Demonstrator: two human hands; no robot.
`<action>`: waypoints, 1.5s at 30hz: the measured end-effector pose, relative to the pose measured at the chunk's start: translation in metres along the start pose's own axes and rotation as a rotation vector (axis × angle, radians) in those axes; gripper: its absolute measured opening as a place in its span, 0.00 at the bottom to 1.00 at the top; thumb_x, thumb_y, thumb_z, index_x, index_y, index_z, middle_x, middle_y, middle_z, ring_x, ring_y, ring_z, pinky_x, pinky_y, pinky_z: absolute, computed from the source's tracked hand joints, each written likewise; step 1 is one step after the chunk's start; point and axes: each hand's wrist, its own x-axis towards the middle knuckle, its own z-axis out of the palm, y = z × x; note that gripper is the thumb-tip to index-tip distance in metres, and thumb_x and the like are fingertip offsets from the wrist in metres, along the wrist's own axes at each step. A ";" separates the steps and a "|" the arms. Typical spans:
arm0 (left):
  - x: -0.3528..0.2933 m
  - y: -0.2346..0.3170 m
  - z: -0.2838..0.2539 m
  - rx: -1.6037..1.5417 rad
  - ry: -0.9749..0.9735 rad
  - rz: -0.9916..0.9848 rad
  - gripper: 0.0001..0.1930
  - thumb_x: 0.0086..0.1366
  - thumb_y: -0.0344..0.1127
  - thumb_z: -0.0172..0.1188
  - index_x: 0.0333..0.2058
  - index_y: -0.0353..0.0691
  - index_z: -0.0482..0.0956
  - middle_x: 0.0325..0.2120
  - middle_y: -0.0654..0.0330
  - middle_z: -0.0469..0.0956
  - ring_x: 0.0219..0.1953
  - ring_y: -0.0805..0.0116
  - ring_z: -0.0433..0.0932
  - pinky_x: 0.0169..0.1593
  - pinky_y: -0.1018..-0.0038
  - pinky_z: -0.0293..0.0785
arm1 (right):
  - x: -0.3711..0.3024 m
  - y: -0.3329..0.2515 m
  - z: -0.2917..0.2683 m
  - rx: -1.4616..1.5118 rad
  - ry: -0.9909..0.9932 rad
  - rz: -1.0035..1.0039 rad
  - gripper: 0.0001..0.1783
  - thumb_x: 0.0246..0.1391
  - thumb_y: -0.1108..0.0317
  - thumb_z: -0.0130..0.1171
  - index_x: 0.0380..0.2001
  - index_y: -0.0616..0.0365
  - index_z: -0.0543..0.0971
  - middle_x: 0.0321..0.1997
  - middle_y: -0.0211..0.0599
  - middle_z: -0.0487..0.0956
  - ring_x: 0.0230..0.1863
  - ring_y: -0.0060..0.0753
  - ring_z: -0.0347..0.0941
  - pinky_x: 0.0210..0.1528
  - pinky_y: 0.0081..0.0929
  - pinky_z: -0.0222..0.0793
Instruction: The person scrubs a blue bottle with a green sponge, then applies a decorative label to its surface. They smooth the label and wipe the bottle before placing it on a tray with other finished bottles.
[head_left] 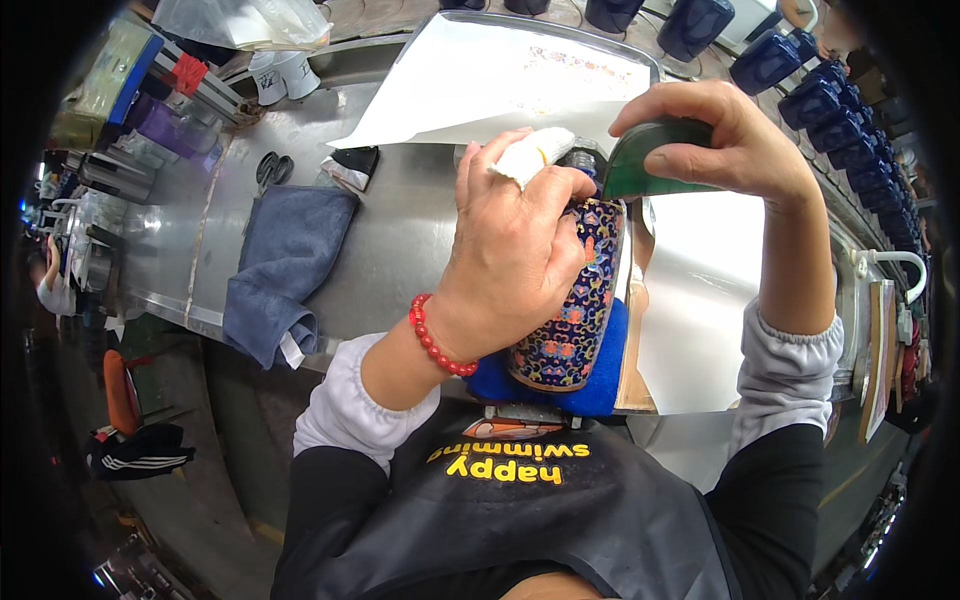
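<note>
A dark blue vase [567, 330] with a colourful floral pattern lies on a blue cloth [606, 372], its dark neck pointing away from me. My left hand [515, 240], with a red bead bracelet at the wrist, is closed over the vase's shoulder and neck. A piece of white cloth [533, 156] sits at its fingers; whether it is wrapped round one or held between them is unclear. My right hand [735, 140] grips a green, rounded scraper [655, 158] between thumb and fingers. The scraper's edge is beside the vase's neck.
A tray with white patterned sheets [450, 85] lies beyond the vase; another white sheet [700, 300] is at right. On the metal table [400, 240] lie a blue-grey cloth [290, 260] and scissors [272, 170]. Several dark blue vessels [765, 62] stand along the far right.
</note>
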 end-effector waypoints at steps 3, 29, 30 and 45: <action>0.001 -0.003 -0.004 -0.084 -0.056 -0.096 0.14 0.59 0.26 0.55 0.45 0.35 0.78 0.46 0.47 0.78 0.54 0.51 0.72 0.62 0.62 0.63 | -0.014 -0.002 0.007 0.018 0.064 -0.005 0.17 0.59 0.70 0.65 0.50 0.62 0.80 0.41 0.33 0.82 0.43 0.21 0.77 0.50 0.22 0.75; -0.008 -0.006 0.000 -0.824 -0.067 -0.581 0.16 0.65 0.25 0.55 0.51 0.33 0.71 0.48 0.57 0.73 0.50 0.72 0.71 0.54 0.75 0.70 | 0.029 -0.025 0.005 -0.189 -0.088 -0.150 0.16 0.53 0.70 0.67 0.45 0.65 0.82 0.40 0.41 0.84 0.40 0.33 0.83 0.49 0.28 0.80; -0.011 -0.007 -0.002 -0.814 -0.072 -0.564 0.16 0.66 0.24 0.53 0.53 0.33 0.69 0.49 0.58 0.72 0.51 0.76 0.70 0.54 0.78 0.69 | 0.035 -0.027 0.003 -0.204 -0.115 -0.155 0.16 0.51 0.71 0.68 0.44 0.65 0.82 0.40 0.41 0.84 0.40 0.34 0.83 0.50 0.29 0.80; -0.006 -0.009 -0.009 -0.388 -0.077 -0.261 0.13 0.60 0.27 0.54 0.43 0.35 0.78 0.43 0.52 0.79 0.51 0.54 0.71 0.59 0.64 0.64 | 0.008 0.001 -0.001 0.024 0.103 0.013 0.20 0.56 0.59 0.71 0.47 0.61 0.82 0.39 0.33 0.83 0.41 0.22 0.80 0.45 0.21 0.77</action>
